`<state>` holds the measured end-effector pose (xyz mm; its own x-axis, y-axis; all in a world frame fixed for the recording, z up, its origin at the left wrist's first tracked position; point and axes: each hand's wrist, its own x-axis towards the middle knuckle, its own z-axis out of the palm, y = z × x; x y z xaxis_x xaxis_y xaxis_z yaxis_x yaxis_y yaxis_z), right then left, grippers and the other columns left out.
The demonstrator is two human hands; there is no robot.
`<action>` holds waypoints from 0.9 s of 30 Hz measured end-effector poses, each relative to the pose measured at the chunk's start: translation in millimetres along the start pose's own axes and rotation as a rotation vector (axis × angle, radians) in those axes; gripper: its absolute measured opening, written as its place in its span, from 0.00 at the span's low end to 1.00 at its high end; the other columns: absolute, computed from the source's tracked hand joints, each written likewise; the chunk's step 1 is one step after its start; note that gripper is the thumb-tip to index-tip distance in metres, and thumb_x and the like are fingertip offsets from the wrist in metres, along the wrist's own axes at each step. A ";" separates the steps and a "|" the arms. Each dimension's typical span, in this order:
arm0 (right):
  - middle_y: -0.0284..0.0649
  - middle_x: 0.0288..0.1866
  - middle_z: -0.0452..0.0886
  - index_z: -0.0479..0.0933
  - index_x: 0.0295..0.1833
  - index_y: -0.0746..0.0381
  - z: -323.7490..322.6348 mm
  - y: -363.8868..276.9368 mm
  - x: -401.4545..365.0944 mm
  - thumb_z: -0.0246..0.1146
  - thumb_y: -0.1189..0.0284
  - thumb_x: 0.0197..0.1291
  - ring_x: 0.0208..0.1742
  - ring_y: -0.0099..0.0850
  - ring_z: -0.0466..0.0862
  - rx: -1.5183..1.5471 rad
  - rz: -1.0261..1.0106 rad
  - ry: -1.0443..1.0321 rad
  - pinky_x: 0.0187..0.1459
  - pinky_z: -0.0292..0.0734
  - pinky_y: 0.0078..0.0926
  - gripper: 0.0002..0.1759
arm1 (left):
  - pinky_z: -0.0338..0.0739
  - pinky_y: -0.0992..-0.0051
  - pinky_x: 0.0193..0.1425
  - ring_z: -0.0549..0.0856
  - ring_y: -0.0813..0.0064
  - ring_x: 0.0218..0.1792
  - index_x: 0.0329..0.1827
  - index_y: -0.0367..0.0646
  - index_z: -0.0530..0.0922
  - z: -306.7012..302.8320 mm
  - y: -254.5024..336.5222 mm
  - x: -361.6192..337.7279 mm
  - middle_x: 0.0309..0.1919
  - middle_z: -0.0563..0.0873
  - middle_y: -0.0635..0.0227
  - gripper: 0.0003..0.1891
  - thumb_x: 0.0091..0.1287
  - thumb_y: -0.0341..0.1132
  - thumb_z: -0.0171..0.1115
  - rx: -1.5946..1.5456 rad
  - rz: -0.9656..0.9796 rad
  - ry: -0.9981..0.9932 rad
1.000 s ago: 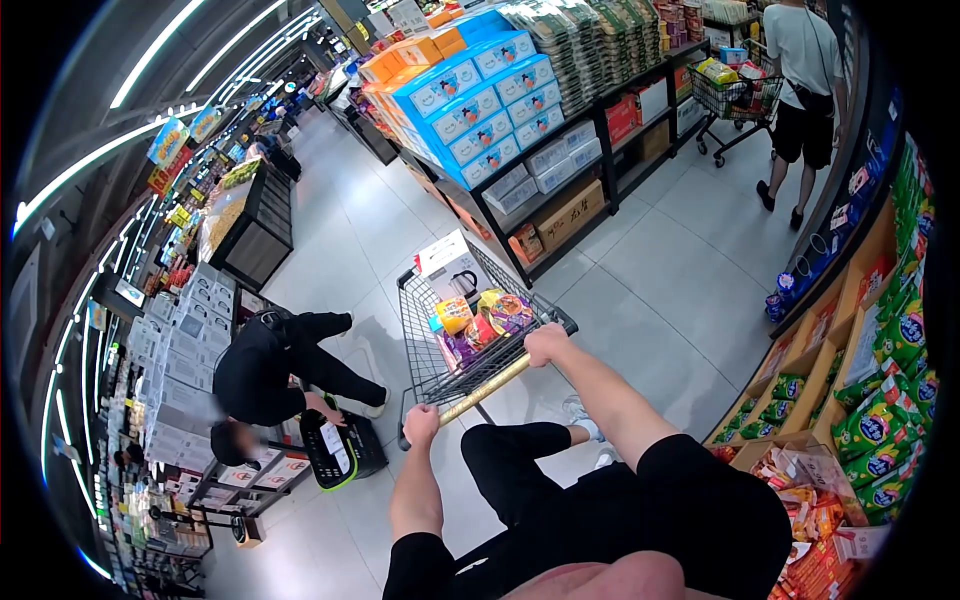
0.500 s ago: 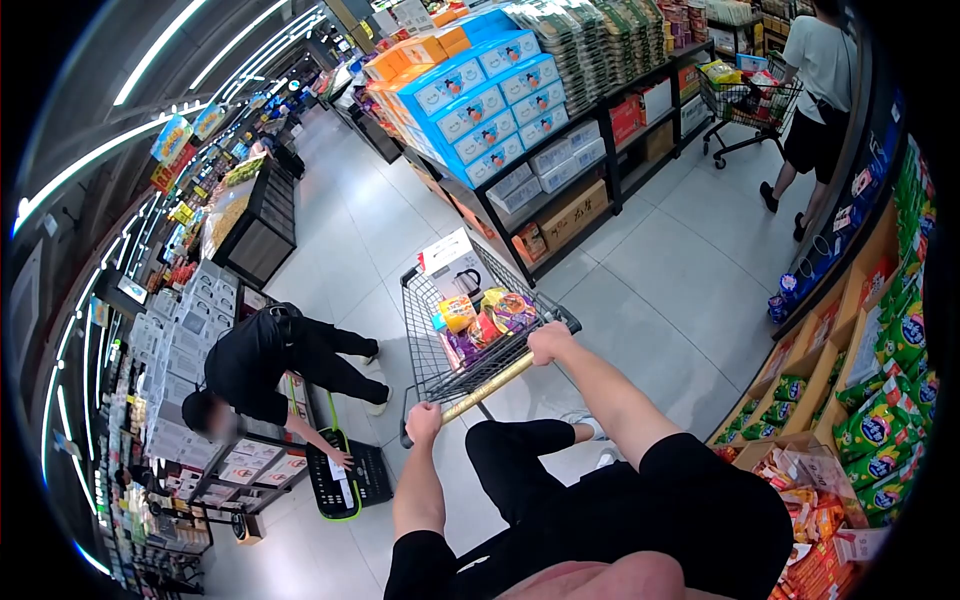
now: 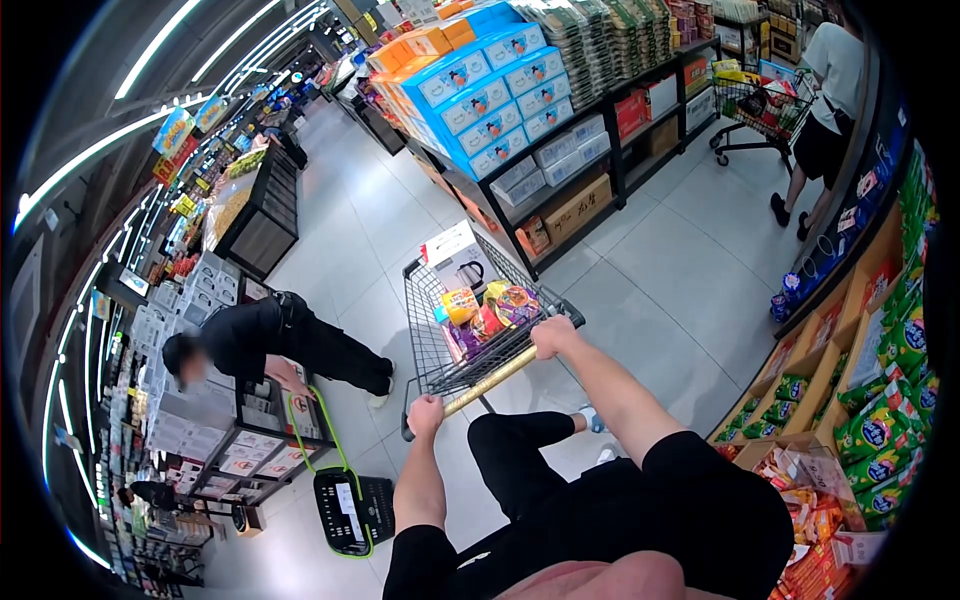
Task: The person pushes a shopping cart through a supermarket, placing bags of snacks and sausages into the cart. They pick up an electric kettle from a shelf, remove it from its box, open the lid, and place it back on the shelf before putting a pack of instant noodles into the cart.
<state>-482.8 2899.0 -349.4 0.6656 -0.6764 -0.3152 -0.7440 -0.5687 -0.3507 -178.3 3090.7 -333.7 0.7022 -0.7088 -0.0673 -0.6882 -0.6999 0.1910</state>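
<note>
"So, what have the hands got?"

"The left hand and the right hand are each curled closed around the gold handle, one near either end."

"And the shopping cart?"

"Just in front of the body, on the tiled floor. Bright packages lie close to the handle; a white box is at the far end."

"Past that?"

"Left of it, a black basket with a green handle, and a person in black bending beside it; can't tell if they touch it. Farther off, blue boxes are stacked on a black shelf, and a person in a white top is by a loaded trolley."
</note>
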 end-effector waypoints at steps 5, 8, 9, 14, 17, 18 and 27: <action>0.41 0.41 0.89 0.88 0.39 0.54 3.7 1.4 4.3 0.63 0.66 0.45 0.47 0.38 0.88 -0.025 -0.005 0.042 0.48 0.81 0.36 0.15 | 0.79 0.60 0.49 0.87 0.54 0.43 0.34 0.47 0.85 -1.6 1.3 0.8 0.36 0.89 0.56 0.14 0.58 0.47 0.58 -0.012 -0.012 -0.002; 0.41 0.41 0.89 0.88 0.39 0.54 4.5 2.3 5.6 0.63 0.66 0.45 0.47 0.38 0.88 -0.019 -0.003 0.030 0.48 0.81 0.37 0.15 | 0.79 0.59 0.49 0.87 0.54 0.43 0.34 0.47 0.85 -1.4 1.9 0.7 0.37 0.89 0.56 0.15 0.59 0.47 0.57 0.001 0.006 0.000; 0.41 0.41 0.89 0.88 0.39 0.54 4.6 2.7 6.1 0.63 0.66 0.45 0.47 0.38 0.88 -0.022 -0.005 0.029 0.48 0.81 0.37 0.15 | 0.79 0.59 0.49 0.87 0.54 0.43 0.34 0.47 0.85 -1.5 2.5 0.7 0.37 0.89 0.56 0.15 0.59 0.47 0.57 0.000 -0.001 -0.011; 0.41 0.40 0.89 0.88 0.40 0.53 2.4 2.4 7.1 0.63 0.65 0.45 0.47 0.39 0.88 -0.050 -0.014 0.023 0.47 0.81 0.37 0.15 | 0.80 0.59 0.49 0.87 0.53 0.43 0.34 0.46 0.85 0.0 1.6 2.8 0.37 0.89 0.56 0.16 0.59 0.47 0.57 -0.001 -0.011 -0.009; 0.42 0.46 0.88 0.88 0.42 0.57 0.4 3.4 10.7 0.66 0.65 0.46 0.50 0.38 0.87 -0.022 -0.006 -0.035 0.52 0.81 0.36 0.17 | 0.80 0.59 0.49 0.87 0.53 0.43 0.34 0.47 0.85 0.4 0.1 4.0 0.36 0.89 0.56 0.15 0.59 0.48 0.57 -0.009 -0.006 -0.003; 0.42 0.46 0.88 0.88 0.42 0.57 -1.3 2.1 8.7 0.66 0.65 0.46 0.50 0.38 0.87 -0.027 -0.012 -0.037 0.52 0.81 0.36 0.17 | 0.80 0.59 0.49 0.87 0.53 0.43 0.34 0.47 0.85 0.9 -0.4 3.9 0.36 0.89 0.56 0.15 0.59 0.48 0.57 -0.008 -0.001 -0.007; 0.42 0.45 0.88 0.87 0.42 0.57 -4.3 1.1 1.6 0.66 0.62 0.46 0.50 0.38 0.87 -0.001 -0.003 -0.004 0.52 0.81 0.36 0.18 | 0.79 0.57 0.50 0.87 0.53 0.44 0.36 0.49 0.86 0.4 2.1 4.8 0.38 0.89 0.57 0.15 0.59 0.48 0.56 0.003 -0.022 -0.038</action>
<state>-482.7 2895.3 -346.5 0.6679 -0.6730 -0.3177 -0.7422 -0.5709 -0.3510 -176.5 3085.8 -334.1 0.7096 -0.6961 -0.1090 -0.6733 -0.7155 0.1862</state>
